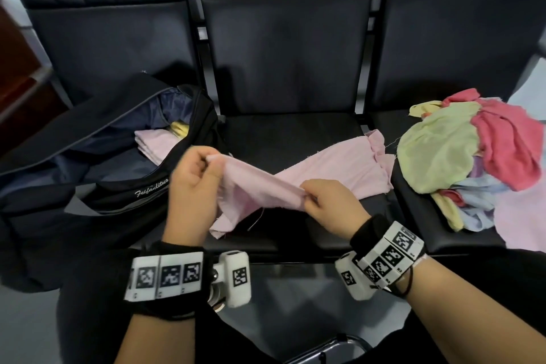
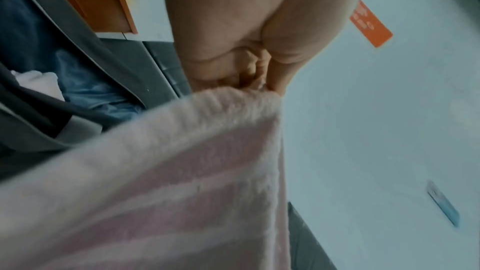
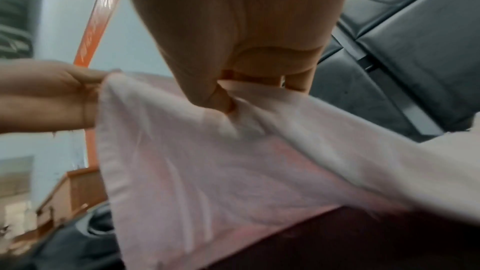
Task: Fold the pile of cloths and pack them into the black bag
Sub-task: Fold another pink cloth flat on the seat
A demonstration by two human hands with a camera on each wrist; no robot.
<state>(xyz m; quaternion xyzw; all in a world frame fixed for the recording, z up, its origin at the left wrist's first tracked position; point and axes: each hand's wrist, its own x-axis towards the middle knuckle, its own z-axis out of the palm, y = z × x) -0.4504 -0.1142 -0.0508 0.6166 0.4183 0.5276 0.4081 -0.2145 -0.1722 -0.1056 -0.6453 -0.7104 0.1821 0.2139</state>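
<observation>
A pale pink cloth [image 1: 334, 168] stretches over the middle seat, its far end lying flat. My left hand [image 1: 204, 165] pinches its near left corner, lifted above the seat. My right hand [image 1: 310, 195] pinches the cloth's near edge further right. The wrist views show the pink cloth [image 2: 168, 171] hanging from my left hand's curled fingers [image 2: 249, 77], and the same cloth [image 3: 221, 161] pinched under my right hand's thumb [image 3: 221, 100]. The black bag [image 1: 124, 186] lies open on the left seat with folded pink cloth [image 1: 153, 142] and something yellow inside. The pile of cloths [image 1: 472, 156] sits on the right seat.
A row of black padded seats [image 1: 289, 53] with tall backrests runs across the view. A further pink cloth [image 1: 523, 216] hangs at the right edge by the pile. Wooden furniture [image 1: 17, 68] stands at the far left. Grey floor lies below my arms.
</observation>
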